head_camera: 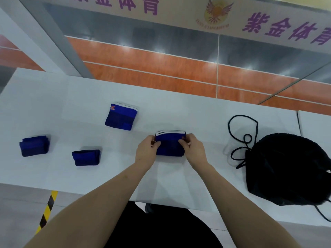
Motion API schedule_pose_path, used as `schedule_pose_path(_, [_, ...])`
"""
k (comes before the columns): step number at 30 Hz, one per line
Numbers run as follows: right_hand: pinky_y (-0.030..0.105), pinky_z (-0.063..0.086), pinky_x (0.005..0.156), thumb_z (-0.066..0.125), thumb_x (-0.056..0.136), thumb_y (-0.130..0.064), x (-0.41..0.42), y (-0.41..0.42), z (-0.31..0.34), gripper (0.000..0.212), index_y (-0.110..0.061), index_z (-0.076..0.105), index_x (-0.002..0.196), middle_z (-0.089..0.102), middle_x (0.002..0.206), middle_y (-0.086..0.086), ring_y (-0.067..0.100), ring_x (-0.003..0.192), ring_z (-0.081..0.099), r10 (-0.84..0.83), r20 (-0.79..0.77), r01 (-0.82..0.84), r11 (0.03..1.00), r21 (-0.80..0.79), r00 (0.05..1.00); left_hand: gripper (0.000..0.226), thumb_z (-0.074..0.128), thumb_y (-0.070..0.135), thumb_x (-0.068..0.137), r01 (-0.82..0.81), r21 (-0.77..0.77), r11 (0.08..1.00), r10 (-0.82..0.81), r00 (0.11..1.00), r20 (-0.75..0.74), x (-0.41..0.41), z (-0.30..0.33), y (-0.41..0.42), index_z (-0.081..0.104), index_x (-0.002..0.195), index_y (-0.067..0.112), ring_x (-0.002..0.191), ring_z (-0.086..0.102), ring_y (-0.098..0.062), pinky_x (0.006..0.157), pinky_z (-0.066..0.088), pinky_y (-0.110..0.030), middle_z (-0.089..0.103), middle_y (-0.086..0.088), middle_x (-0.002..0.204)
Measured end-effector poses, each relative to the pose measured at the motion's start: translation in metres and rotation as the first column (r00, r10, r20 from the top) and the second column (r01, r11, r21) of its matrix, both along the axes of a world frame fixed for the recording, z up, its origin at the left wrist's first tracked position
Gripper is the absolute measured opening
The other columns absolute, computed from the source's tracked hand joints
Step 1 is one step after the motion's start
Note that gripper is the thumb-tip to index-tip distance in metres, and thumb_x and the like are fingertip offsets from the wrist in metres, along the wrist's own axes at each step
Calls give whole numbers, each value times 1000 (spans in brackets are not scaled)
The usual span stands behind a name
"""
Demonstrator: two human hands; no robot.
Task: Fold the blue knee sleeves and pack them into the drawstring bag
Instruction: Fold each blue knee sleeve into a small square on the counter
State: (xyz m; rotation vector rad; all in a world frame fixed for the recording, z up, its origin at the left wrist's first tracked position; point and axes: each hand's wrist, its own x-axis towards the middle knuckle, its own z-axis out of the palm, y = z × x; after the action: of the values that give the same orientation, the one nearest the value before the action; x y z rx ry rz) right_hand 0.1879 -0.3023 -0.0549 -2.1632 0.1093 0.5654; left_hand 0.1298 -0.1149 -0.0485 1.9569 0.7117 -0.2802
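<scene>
A blue knee sleeve point(169, 142) with a white top edge lies folded at the middle of the white table point(89, 97). My left hand point(146, 151) pinches its left side and my right hand point(192, 149) pinches its right side. Three more blue sleeves rest to the left: one with an orange logo point(120, 116) farther back, a folded one point(86, 157) near the front, and another folded one point(34, 145) at far left. The black drawstring bag point(286, 169) lies at the right, its black cord point(241, 136) looped on the table toward my right hand.
The table's near edge runs just in front of my body. A yellow-and-black striped tape point(47, 210) marks the floor at lower left. Beyond the table is an orange and grey floor behind glass, with a banner in purple characters point(284, 27).
</scene>
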Motion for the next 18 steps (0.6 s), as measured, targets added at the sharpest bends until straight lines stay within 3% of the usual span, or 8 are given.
schedule_pose_path(3, [37, 57, 80, 63, 101, -33, 8, 5, -10, 15, -19, 62, 107, 68, 98, -6, 17, 92, 67, -6, 9, 7, 999, -52, 1000, 22, 59, 29, 99, -18, 23, 1000, 19, 999, -37, 7, -9, 0, 56, 117, 16, 94, 63, -19, 75, 51, -29, 65, -1, 106])
schedule_pose_path(5, [39, 58, 83, 65, 100, -34, 8, 6, -14, 23, -20, 60, 118, 66, 103, -4, 18, 94, 67, -25, 14, 26, 998, -62, 1000, 33, 62, 31, 97, -14, 69, 997, 18, 999, -48, 9, -13, 0, 50, 125, 17, 94, 61, -17, 77, 52, -31, 62, -1, 109])
schedule_pose_path(7, [38, 57, 86, 66, 99, -36, 5, 5, -16, 37, -22, 53, 131, 61, 119, -2, 17, 101, 64, -35, 38, 37, 997, -68, 999, 37, 64, 29, 96, 14, 232, 973, -17, 1000, 12, 6, -11, 0, 47, 126, 17, 97, 55, -16, 78, 52, -31, 53, 0, 113])
schedule_pose_path(10, [41, 52, 97, 64, 99, -31, -6, 1, -17, 41, -20, 50, 136, 53, 136, 1, 22, 120, 54, 116, 282, -58, 977, -205, 953, 29, 60, 21, 96, 155, 591, 792, -290, 947, 139, -7, -11, -2, 54, 124, 17, 103, 51, -24, 83, 50, -36, 50, -7, 118])
schedule_pose_path(12, [44, 47, 105, 61, 100, -26, -9, -2, -17, 39, -18, 52, 137, 53, 143, 3, 26, 129, 50, 277, 403, -150, 936, -318, 872, 34, 57, 19, 96, 241, 691, 681, -448, 884, 133, -13, -15, -4, 53, 130, 19, 116, 49, -28, 92, 48, -40, 47, -9, 132])
schedule_pose_path(15, [41, 26, 121, 45, 107, -33, -10, -4, -22, 51, -23, 37, 156, 29, 168, -2, 24, 156, 22, 475, 306, -316, 837, -447, 825, 48, 49, 28, 102, 373, 721, 584, -553, 833, 17, -11, -23, -7, 41, 148, 21, 142, 32, -34, 112, 36, -46, 31, -11, 157])
schedule_pose_path(18, [43, 1, 128, 25, 110, -45, -10, -6, -33, 62, -26, 5, 165, -8, 173, -10, 19, 159, -15, 563, 116, -436, 739, -514, 818, 60, 27, 45, 105, 540, 669, 511, -606, 778, -165, -6, -33, -6, 13, 159, 22, 154, -4, -38, 122, 13, -55, -2, -8, 169])
